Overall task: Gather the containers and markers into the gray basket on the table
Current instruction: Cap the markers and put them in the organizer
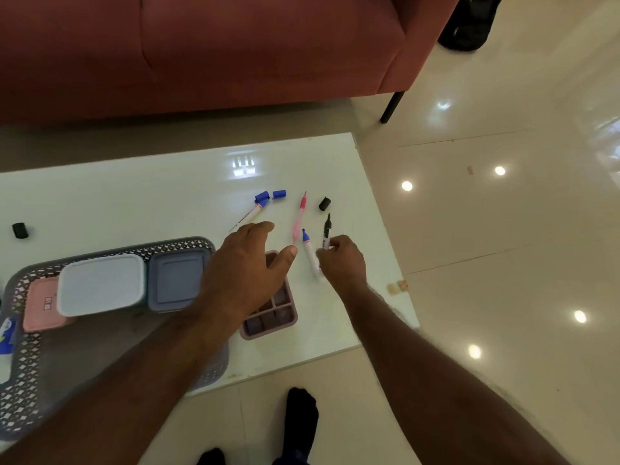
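Note:
The gray basket (25, 360) sits at the table's left and holds a white-lidded container (100, 285), a gray-blue container (176, 280) and a pink one (40, 305). A mauve divided tray (271, 317) lies beside the basket, partly under my left hand (245, 270), which hovers open above it. My right hand (342, 260) is shut on a black-tipped marker (327, 229). A blue-tipped marker (309, 253) lies just left of that hand. A pink pen (298, 218) and a capped blue marker (250, 214) lie farther back.
Loose caps lie on the white table (134, 196): a blue cap (279, 194), a black cap (324, 203) and another black cap (20, 229) at far left. A red sofa (201, 52) stands behind the table. My feet (302, 421) are below the near edge.

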